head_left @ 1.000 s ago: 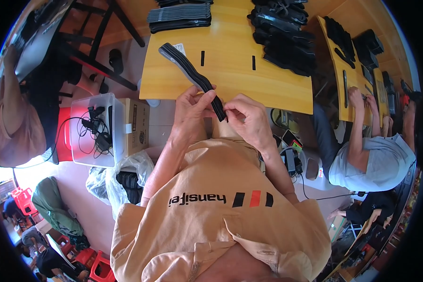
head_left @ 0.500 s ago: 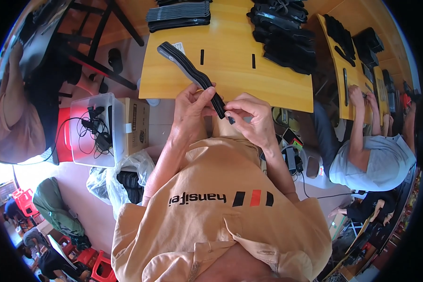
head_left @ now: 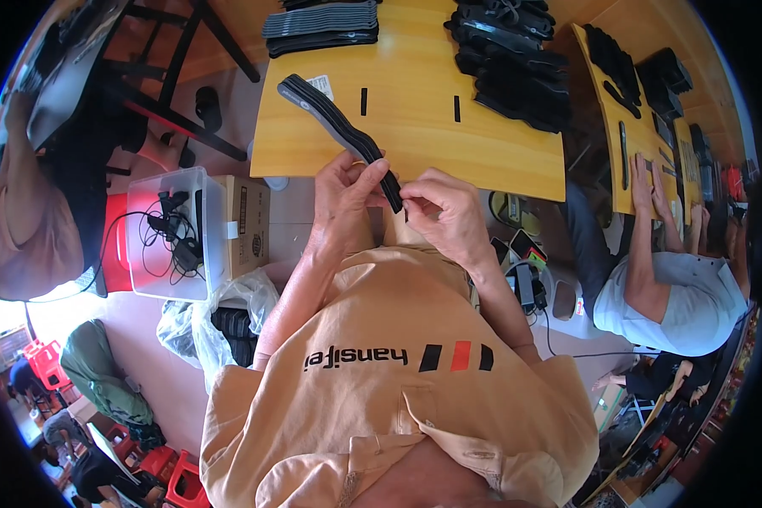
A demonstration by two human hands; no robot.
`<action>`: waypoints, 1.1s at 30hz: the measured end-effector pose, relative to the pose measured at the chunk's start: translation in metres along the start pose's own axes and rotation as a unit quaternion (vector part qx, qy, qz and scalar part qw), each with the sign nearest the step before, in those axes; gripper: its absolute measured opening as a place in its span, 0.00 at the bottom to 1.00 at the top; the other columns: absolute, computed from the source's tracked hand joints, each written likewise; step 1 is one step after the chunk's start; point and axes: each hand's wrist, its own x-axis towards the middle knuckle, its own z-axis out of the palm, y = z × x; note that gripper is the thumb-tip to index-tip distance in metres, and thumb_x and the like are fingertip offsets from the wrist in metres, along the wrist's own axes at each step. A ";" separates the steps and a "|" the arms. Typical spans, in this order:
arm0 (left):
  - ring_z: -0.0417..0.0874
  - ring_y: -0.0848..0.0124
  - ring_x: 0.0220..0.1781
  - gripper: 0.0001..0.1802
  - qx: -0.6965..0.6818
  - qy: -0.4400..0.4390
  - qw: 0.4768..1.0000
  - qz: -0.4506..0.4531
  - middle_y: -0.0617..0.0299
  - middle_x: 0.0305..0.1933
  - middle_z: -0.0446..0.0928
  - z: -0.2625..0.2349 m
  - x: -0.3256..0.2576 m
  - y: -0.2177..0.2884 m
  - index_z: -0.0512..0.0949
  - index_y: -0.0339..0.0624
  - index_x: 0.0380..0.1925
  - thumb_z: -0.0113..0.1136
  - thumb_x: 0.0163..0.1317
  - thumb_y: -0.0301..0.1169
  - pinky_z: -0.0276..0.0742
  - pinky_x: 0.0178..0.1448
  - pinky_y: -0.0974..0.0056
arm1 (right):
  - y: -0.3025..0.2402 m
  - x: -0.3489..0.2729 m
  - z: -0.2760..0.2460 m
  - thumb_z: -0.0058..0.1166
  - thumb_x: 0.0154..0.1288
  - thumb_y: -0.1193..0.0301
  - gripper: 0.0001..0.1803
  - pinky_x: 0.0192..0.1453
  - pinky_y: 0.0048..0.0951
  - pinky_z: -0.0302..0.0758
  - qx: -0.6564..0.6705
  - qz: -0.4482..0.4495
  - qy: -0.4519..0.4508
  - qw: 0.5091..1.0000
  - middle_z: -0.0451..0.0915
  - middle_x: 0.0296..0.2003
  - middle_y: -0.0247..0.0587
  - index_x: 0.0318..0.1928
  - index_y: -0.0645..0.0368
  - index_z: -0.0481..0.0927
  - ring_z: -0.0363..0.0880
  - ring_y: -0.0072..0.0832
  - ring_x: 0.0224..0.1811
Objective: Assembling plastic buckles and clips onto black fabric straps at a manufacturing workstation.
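In my left hand [head_left: 340,193] I grip a bundle of black and grey straps [head_left: 334,123], its layers stacked and gently curved, the far end resting over or hovering above the wooden table; I cannot tell which. My right hand [head_left: 450,212] is closed in a pinch at the bundle's near end. A small black strip [head_left: 405,215] shows at the fingertips there, edge-on. Two short black strips lie apart on the table, a left one [head_left: 364,102] and a right one [head_left: 457,108]. Behind the bundle's far end is a white label [head_left: 321,85].
On the table [head_left: 415,157] stand a grey-black strap stack [head_left: 322,30] and a black strap pile [head_left: 516,80]. To the left are a clear bin [head_left: 144,279] of cables and a cardboard box [head_left: 247,224]. A person [head_left: 665,292] works at the right table; another sits left.
My right fingers have turned and drawn closer together, so the small strip now shows edge-on. The bundle's far end has shifted slightly left. The right-hand co-worker's hands have come together.
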 end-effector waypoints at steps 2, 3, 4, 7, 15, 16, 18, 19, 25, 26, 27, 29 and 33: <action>0.80 0.77 0.27 0.18 -0.006 0.008 1.000 -0.003 0.61 0.31 0.79 0.000 -0.001 -0.001 0.74 0.35 0.45 0.61 0.59 0.34 0.77 0.29 0.74 | 0.000 0.000 0.001 0.54 0.50 0.87 0.07 0.29 0.18 0.75 0.014 0.010 0.001 1.000 0.76 0.27 0.38 0.31 0.68 0.79 0.78 0.21 0.26; 0.80 0.77 0.27 0.18 -0.006 0.008 1.000 -0.003 0.61 0.31 0.79 0.001 -0.001 0.000 0.74 0.35 0.45 0.61 0.59 0.34 0.77 0.29 0.74 | 0.000 0.000 0.001 0.53 0.51 0.88 0.07 0.29 0.18 0.75 0.027 0.019 0.001 0.999 0.76 0.27 0.38 0.31 0.68 0.79 0.78 0.21 0.26; 0.80 0.76 0.26 0.16 -0.021 0.015 1.000 -0.001 0.61 0.29 0.79 0.002 -0.001 0.000 0.74 0.33 0.42 0.61 0.59 0.33 0.78 0.28 0.73 | 0.001 0.000 0.001 0.53 0.51 0.88 0.07 0.29 0.18 0.75 0.027 0.020 0.002 0.999 0.76 0.27 0.38 0.31 0.68 0.79 0.78 0.21 0.26; 0.80 0.76 0.28 0.16 -0.032 0.018 0.999 -0.016 0.61 0.30 0.79 0.001 -0.002 0.000 0.74 0.34 0.42 0.61 0.59 0.32 0.77 0.32 0.72 | 0.002 0.000 0.003 0.53 0.51 0.87 0.07 0.29 0.18 0.75 0.037 0.028 0.007 0.999 0.76 0.28 0.39 0.32 0.68 0.79 0.78 0.21 0.27; 0.77 0.77 0.42 0.23 0.002 -0.043 0.999 -0.002 0.63 0.37 0.78 -0.002 -0.009 -0.007 0.71 0.36 0.51 0.63 0.55 0.25 0.72 0.48 0.72 | 0.014 -0.003 0.010 0.56 0.48 0.85 0.09 0.26 0.30 0.73 -0.104 -0.083 0.057 0.990 0.73 0.27 0.41 0.33 0.64 0.75 0.77 0.36 0.25; 0.77 0.76 0.42 0.25 -0.020 -0.053 0.998 -0.009 0.63 0.38 0.78 -0.003 -0.010 -0.005 0.70 0.36 0.53 0.63 0.54 0.24 0.72 0.49 0.71 | 0.012 -0.003 0.011 0.56 0.48 0.85 0.09 0.26 0.30 0.73 -0.104 -0.082 0.056 0.990 0.73 0.27 0.41 0.33 0.64 0.75 0.77 0.36 0.25; 0.77 0.75 0.42 0.27 -0.042 -0.064 0.997 -0.016 0.62 0.39 0.77 -0.004 -0.011 -0.002 0.69 0.36 0.54 0.64 0.53 0.23 0.72 0.50 0.70 | 0.007 -0.003 0.011 0.56 0.47 0.84 0.11 0.26 0.32 0.73 -0.145 -0.111 0.064 0.981 0.73 0.28 0.41 0.34 0.62 0.75 0.76 0.38 0.25; 0.77 0.75 0.42 0.27 -0.044 -0.069 0.997 -0.012 0.63 0.39 0.77 -0.004 -0.011 -0.001 0.69 0.36 0.54 0.64 0.53 0.23 0.72 0.51 0.70 | 0.006 -0.003 0.011 0.56 0.47 0.84 0.11 0.26 0.32 0.73 -0.145 -0.111 0.064 0.981 0.73 0.28 0.41 0.34 0.62 0.75 0.76 0.38 0.25; 0.77 0.77 0.42 0.24 -0.006 -0.070 0.998 -0.009 0.63 0.39 0.78 -0.004 -0.012 0.004 0.72 0.34 0.51 0.65 0.52 0.25 0.72 0.50 0.71 | 0.000 0.000 0.010 0.56 0.47 0.84 0.11 0.25 0.33 0.73 -0.178 -0.136 0.053 0.973 0.72 0.29 0.41 0.34 0.62 0.74 0.76 0.39 0.25; 0.77 0.77 0.42 0.23 0.003 -0.075 0.997 -0.015 0.63 0.38 0.78 -0.004 -0.011 0.004 0.73 0.34 0.49 0.66 0.52 0.25 0.73 0.50 0.71 | 0.000 0.000 0.010 0.55 0.47 0.84 0.11 0.26 0.34 0.72 -0.167 -0.123 0.051 0.977 0.71 0.29 0.41 0.33 0.62 0.74 0.75 0.39 0.25; 0.77 0.77 0.42 0.23 0.003 -0.075 0.997 -0.015 0.63 0.38 0.78 -0.004 -0.010 0.004 0.73 0.34 0.49 0.66 0.52 0.25 0.73 0.50 0.71 | 0.000 0.000 0.009 0.55 0.48 0.84 0.10 0.26 0.34 0.72 -0.155 -0.111 0.049 0.980 0.71 0.28 0.42 0.33 0.62 0.73 0.75 0.40 0.25; 0.78 0.77 0.41 0.23 0.011 -0.072 0.997 -0.012 0.63 0.38 0.78 -0.005 -0.009 0.002 0.74 0.33 0.48 0.67 0.52 0.27 0.73 0.49 0.71 | 0.001 0.002 0.009 0.54 0.48 0.85 0.10 0.25 0.35 0.72 -0.158 -0.113 0.048 0.980 0.70 0.28 0.43 0.33 0.62 0.72 0.74 0.41 0.24; 0.77 0.78 0.40 0.23 0.012 -0.077 0.997 -0.014 0.63 0.37 0.78 -0.005 -0.009 0.001 0.73 0.33 0.48 0.67 0.52 0.27 0.73 0.48 0.71 | 0.002 0.002 0.011 0.52 0.49 0.85 0.11 0.24 0.37 0.70 -0.166 -0.109 0.061 0.978 0.68 0.26 0.44 0.33 0.62 0.70 0.72 0.43 0.22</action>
